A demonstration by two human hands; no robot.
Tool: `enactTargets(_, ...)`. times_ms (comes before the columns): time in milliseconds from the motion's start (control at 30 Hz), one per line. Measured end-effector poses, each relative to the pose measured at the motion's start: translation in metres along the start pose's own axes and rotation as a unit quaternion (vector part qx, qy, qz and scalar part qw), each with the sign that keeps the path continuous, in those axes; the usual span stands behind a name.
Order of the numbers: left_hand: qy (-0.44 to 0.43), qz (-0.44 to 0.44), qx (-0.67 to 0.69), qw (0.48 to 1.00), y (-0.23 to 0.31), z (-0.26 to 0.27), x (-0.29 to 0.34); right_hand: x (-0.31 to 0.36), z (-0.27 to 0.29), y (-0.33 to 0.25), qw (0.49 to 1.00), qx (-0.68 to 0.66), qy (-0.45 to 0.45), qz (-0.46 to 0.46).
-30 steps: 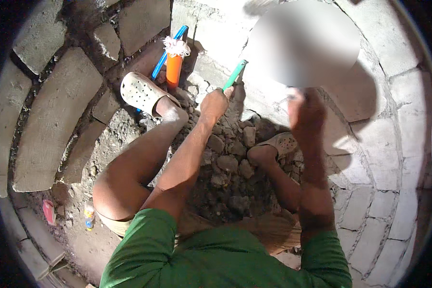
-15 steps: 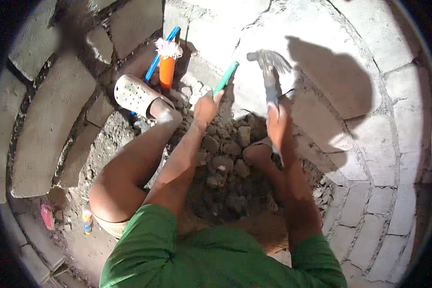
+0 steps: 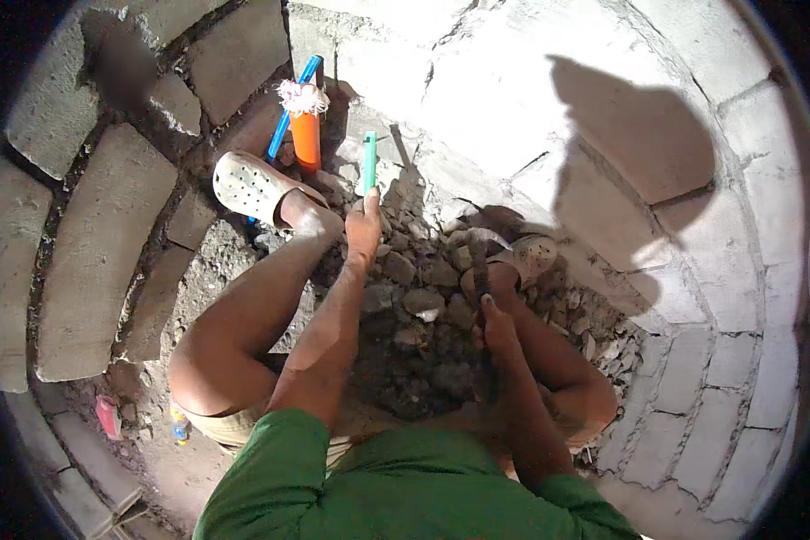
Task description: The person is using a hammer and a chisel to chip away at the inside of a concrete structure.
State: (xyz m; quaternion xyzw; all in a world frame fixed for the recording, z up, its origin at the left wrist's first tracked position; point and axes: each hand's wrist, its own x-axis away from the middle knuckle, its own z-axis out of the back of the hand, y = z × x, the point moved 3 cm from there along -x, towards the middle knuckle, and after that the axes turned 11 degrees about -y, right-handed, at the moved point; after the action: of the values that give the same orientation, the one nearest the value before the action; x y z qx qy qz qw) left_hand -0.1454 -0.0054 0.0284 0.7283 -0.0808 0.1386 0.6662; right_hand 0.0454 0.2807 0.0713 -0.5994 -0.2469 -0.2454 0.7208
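Left hand (image 3: 364,223) clamped on green-handled chisel (image 3: 369,162), upright over rubble (image 3: 423,301) at the block wall (image 3: 477,99). Right hand (image 3: 493,335) closed around hammer (image 3: 477,256) handle, head low. Both tools likely stiff, heavy; grip mid-handle.

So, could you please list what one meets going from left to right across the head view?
Small red packet → pale perforated clog → orange pipe → left hand holding a green-handled tool → right hand gripping a hammer → block wall.
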Motion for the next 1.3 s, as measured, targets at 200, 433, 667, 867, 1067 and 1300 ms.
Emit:
enactTargets(200,-0.045,-0.038,0.003,0.998,0.051,-0.017,0.010,0.028,-0.011,0.001,0.995,0.080,-0.013,-0.060)
enactTargets(433,0.043,-0.122,-0.355,0.926,0.110,-0.010,0.005,0.037,-0.010,-0.066,0.963,0.224,0.017,0.147)
enactTargets(667,0.026,-0.147,-0.450,0.880,0.131,-0.001,0.003,0.072,0.002,-0.217,0.901,0.242,0.094,0.347)
enactTargets(867,0.040,-0.147,-0.461,0.874,0.128,-0.004,-0.004,0.081,-0.003,-0.272,0.801,0.259,0.215,0.496)
enactTargets(1067,0.031,-0.128,-0.482,0.866,0.145,-0.011,-0.001,-0.007,-0.033,-0.277,0.806,0.453,0.209,0.317)
enactTargets(1300,0.013,-0.119,-0.482,0.868,0.169,-0.010,0.007,0.029,-0.025,-0.309,0.803,0.328,0.208,0.452)
